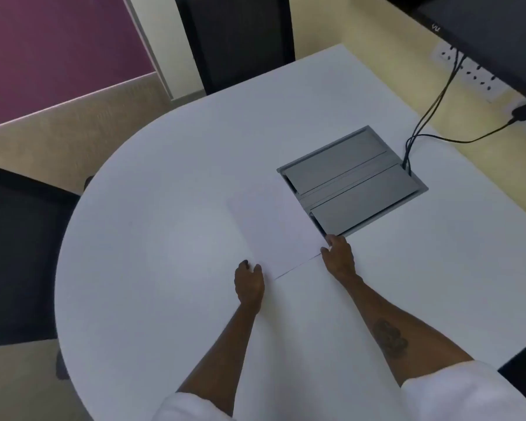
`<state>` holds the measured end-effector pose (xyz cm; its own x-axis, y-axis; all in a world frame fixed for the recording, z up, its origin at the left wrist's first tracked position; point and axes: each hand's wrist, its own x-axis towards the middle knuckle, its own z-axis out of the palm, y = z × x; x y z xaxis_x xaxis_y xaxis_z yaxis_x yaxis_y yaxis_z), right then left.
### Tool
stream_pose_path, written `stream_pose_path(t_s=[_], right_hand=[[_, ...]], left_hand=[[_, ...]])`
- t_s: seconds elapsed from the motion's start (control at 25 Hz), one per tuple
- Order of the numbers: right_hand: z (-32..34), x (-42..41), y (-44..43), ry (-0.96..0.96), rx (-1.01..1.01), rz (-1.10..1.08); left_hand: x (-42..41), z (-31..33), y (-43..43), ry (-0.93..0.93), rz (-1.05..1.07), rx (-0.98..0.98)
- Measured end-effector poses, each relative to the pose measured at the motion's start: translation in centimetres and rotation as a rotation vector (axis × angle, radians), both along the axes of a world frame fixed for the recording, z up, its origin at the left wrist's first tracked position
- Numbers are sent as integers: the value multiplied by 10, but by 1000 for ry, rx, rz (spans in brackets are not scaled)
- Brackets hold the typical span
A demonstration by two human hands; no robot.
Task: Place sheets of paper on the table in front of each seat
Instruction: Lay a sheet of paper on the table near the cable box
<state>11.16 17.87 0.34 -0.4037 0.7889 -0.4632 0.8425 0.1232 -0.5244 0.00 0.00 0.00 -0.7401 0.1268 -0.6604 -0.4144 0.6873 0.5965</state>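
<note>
A white sheet of paper (274, 232) lies near the middle of the white table (164, 192), hard to tell from the tabletop. Its near edge shows as a thin dark line between my hands. My left hand (249, 282) rests at the sheet's near left corner, fingers curled on the edge. At the near right corner my right hand (338, 257) pinches the paper, close to the grey box. Both forearms reach in from the bottom of the view, in white sleeves.
A grey metal cable box (351, 182) with two lids is set into the table right of the sheet. Black cables (431, 110) run from it to wall sockets under a dark monitor (492, 38). A black chair (237, 41) stands at the far side, another chair (19, 253) at the left.
</note>
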Motion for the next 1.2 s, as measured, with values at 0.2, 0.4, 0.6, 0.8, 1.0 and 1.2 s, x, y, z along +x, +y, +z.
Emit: stream_pose_path(t_s=[0.2, 0.4, 0.6, 0.8, 1.0, 1.2], right_hand=[[-15, -19, 10, -60, 50, 54], [-25, -29, 0, -36, 131, 34], [-27, -44, 1, 51, 102, -101], [-27, -44, 6, -7, 53, -165], [-30, -46, 7, -19, 22, -138], [-28, -48, 9, -1, 4, -141]], left_hand=[[4, -10, 19, 7, 86, -73], [2, -15, 34, 18, 163, -75], [-6, -20, 37, 46, 236, -46], [-9, -21, 28, 21, 285, -29], [-11, -22, 22, 35, 265, -15], [-15, -20, 21, 64, 273, -20]])
